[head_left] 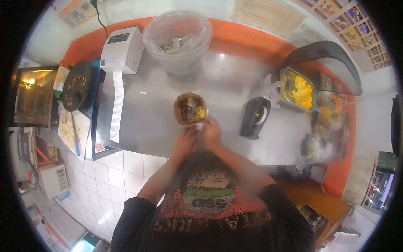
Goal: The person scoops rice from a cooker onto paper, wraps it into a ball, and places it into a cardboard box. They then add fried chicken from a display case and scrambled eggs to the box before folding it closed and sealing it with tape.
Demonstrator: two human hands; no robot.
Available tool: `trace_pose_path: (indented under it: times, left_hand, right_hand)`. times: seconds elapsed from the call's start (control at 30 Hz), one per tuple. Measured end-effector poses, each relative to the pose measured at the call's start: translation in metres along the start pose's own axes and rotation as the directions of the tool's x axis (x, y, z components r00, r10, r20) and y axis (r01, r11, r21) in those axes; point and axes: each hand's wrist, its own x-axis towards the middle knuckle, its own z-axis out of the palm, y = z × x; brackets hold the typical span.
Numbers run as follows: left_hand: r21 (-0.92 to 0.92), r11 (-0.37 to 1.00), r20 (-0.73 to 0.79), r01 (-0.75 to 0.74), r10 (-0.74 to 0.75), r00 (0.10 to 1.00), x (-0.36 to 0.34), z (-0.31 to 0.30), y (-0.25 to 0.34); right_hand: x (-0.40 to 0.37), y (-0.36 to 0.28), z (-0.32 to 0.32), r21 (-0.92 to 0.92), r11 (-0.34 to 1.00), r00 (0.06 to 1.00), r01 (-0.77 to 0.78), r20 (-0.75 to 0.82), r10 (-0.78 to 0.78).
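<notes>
An open brown cardboard food box [178,116] stands on the steel counter in front of my body. Inside it lie dark brown food, a clear wrapped packet [191,105] and a yellow portion [201,112]. My left hand [186,142] is at the near side of the box, fingers curled. My right hand [211,131] is by the near right corner, its fingers bent together. A small white slip [199,125] shows between the fingertips of both hands, against the near side of the box. Which fingers grip it is too small to tell.
A receipt printer [130,50] trails a long receipt [117,107] on the left. Behind the box stands a clear plastic bucket [178,59]. To the right are a black tape dispenser [255,118] and a tray [284,80] of yellow food. A dark pan [76,86] sits far left.
</notes>
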Motion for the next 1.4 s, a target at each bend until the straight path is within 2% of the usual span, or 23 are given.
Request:
trace_pose_path:
  times: [0.1,0.2,0.4,0.5,0.77,0.87,0.9,0.93,0.97,1.03,1.07,1.13,1.17,1.23,1.27,1.4]
  left_hand:
    - [-0.027,1.0,0.002,0.007,-0.007,1.0,0.001,0.004,-0.004]
    - [-0.038,0.999,-0.057,-0.033,0.031,0.998,0.004,0.002,-0.004]
    - [-0.062,0.998,-0.016,-0.01,0.009,1.0,0.002,0.004,-0.008]
    - [-0.072,0.997,-0.001,0.0,0.0,1.0,0.001,0.009,-0.011]
    - [-0.048,0.998,-0.032,-0.031,0.03,0.999,0.006,-0.001,-0.007]
    - [-0.221,0.975,-0.091,0.005,-0.026,0.996,-0.006,0.017,-0.032]
    - [-0.263,0.961,-0.173,0.087,-0.135,0.976,-0.008,0.015,-0.031]
    - [-0.312,0.936,-0.249,0.161,-0.244,0.937,-0.012,0.011,-0.031]
    - [-0.367,0.902,-0.315,0.228,-0.351,0.882,-0.01,0.0,-0.027]
    - [-0.353,0.909,-0.386,0.222,-0.358,0.85,0.004,-0.022,-0.02]
    - [-0.346,0.911,-0.418,0.223,-0.362,0.833,0.009,-0.033,-0.015]
    - [-0.316,0.906,-0.322,0.282,-0.382,0.866,0.022,-0.06,-0.004]
    - [-0.298,0.903,-0.274,0.309,-0.391,0.879,0.028,-0.066,-0.001]
    - [-0.296,0.887,-0.284,0.355,-0.436,0.854,0.035,-0.065,-0.004]
    - [-0.296,0.877,-0.288,0.378,-0.459,0.84,0.038,-0.064,-0.006]
    - [-0.332,0.901,-0.359,0.28,-0.395,0.846,0.042,-0.05,-0.02]
  right_hand:
    - [0.001,-0.001,0.001,0.041,0.997,0.992,0.071,-0.111,-0.066]
    - [-0.002,0.0,-0.003,0.105,0.975,0.979,0.194,-0.085,-0.186]
    - [-0.004,0.002,0.001,0.049,0.992,0.99,0.112,-0.095,-0.107]
    - [-0.007,0.003,-0.001,0.112,0.972,0.977,0.205,-0.074,-0.198]
    - [-0.005,0.011,-0.001,0.247,0.969,0.999,0.015,-0.052,-0.003]
    - [0.011,0.003,-0.021,0.342,0.936,0.992,-0.086,-0.061,0.114]
    - [0.018,-0.002,-0.031,0.375,0.919,0.985,-0.121,-0.07,0.159]
    - [0.021,0.008,-0.031,0.44,0.89,0.992,-0.118,0.01,0.127]
    - [0.029,0.001,-0.036,0.529,0.842,0.993,-0.11,0.021,0.116]
    - [0.055,-0.019,-0.052,0.688,0.72,0.995,-0.094,0.046,0.087]
    - [0.067,-0.017,-0.052,0.721,0.683,0.991,-0.121,0.125,0.044]
    - [0.095,-0.009,-0.051,0.774,0.607,0.96,-0.182,0.273,-0.059]
    - [0.104,-0.007,-0.047,0.812,0.518,0.929,-0.268,0.361,-0.085]
    - [0.117,0.001,-0.037,0.831,0.335,0.841,-0.444,0.516,-0.166]
    - [0.119,0.005,-0.034,0.82,0.332,0.823,-0.467,0.54,-0.177]
    - [0.12,0.02,-0.031,0.776,0.357,0.781,-0.52,0.601,-0.171]
